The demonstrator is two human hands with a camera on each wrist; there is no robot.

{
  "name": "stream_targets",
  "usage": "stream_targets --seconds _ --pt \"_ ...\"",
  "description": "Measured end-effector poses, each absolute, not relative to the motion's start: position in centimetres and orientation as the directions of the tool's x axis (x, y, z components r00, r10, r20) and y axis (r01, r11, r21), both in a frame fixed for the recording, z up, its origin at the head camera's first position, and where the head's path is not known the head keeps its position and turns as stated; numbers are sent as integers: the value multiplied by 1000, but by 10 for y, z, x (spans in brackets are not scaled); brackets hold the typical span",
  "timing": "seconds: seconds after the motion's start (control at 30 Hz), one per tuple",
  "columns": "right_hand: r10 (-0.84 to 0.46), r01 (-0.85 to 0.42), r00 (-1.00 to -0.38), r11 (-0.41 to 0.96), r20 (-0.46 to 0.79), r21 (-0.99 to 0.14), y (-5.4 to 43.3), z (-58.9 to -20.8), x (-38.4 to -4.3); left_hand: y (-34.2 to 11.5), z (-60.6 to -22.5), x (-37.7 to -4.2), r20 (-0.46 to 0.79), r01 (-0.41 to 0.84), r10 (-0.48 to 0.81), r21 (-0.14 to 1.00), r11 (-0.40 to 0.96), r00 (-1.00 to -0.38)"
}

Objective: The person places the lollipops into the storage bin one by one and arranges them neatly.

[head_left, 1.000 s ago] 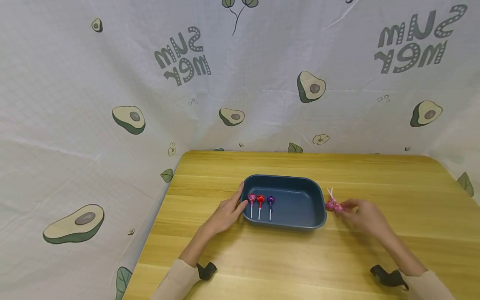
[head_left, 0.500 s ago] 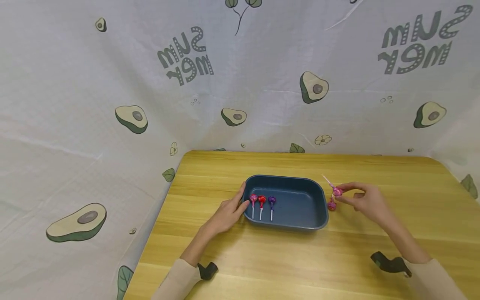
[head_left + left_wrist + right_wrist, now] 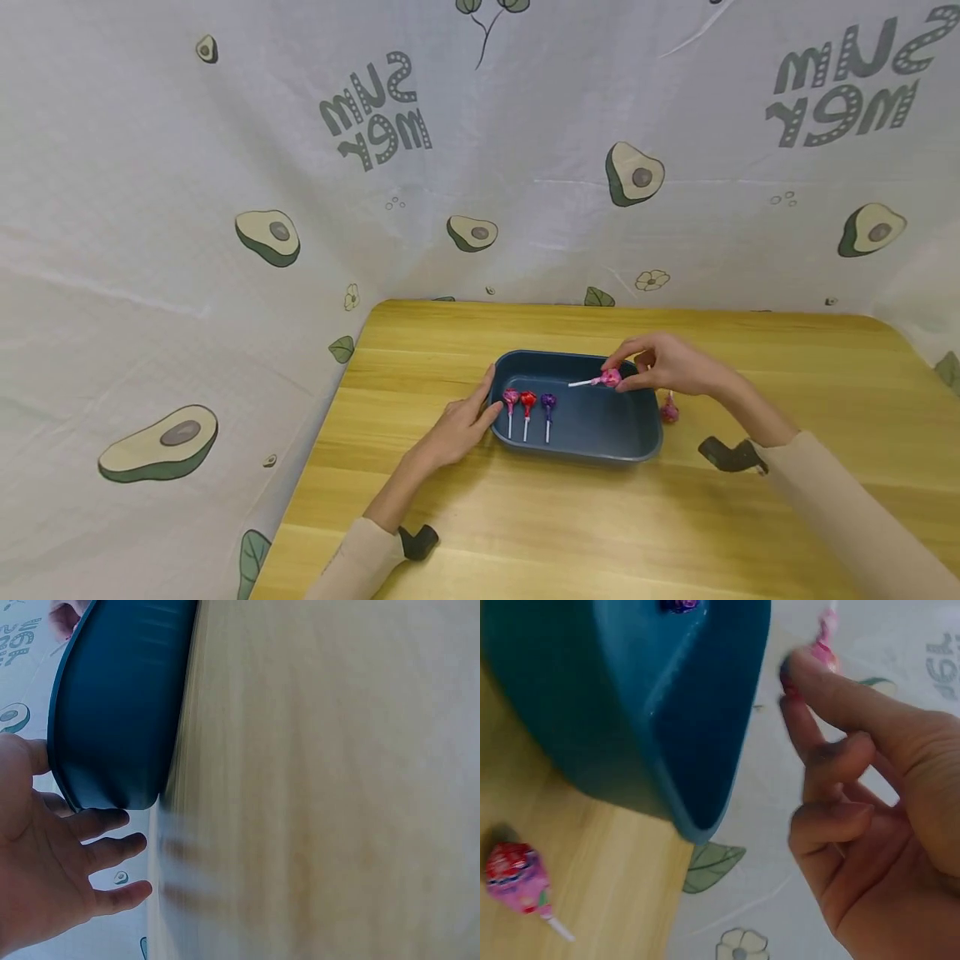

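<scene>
A dark blue tray stands on the table, with a pink lollipop, a red lollipop and a purple lollipop side by side in its left part. My left hand holds the tray's left end, thumb over the rim and fingers along the outside; in the left wrist view the hand's lower fingers are spread. Over the tray's right part, my right hand pinches another pink lollipop by its head, stick pointing left. One more pink lollipop lies just outside the tray's right end.
The wooden table carries the tray. Behind and to the left hangs a white cloth printed with avocados. A dark strap piece sits at my right wrist, and a similar one at my left.
My right hand has picked up a pink lollipop from beside the tray and carried it left over the tray, its stick swinging round to point left. The left hand keeps its place.
</scene>
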State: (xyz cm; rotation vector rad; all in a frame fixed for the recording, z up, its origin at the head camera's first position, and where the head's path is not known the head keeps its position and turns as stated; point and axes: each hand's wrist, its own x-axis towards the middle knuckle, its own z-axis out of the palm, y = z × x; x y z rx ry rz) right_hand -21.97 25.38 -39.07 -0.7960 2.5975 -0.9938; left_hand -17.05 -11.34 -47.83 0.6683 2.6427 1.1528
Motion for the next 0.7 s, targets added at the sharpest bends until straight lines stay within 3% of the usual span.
stream_targets --seconds 0.3,0.7 --pt "-762 -490 -624 556 -175 -671 218 -396 -255 -113 -478 -171 22 333 466 730 597 -884" --pt "-782 -462 -551 576 -290 -674 190 -421 -271 -114 -478 -172 5 319 458 725 611 -889"
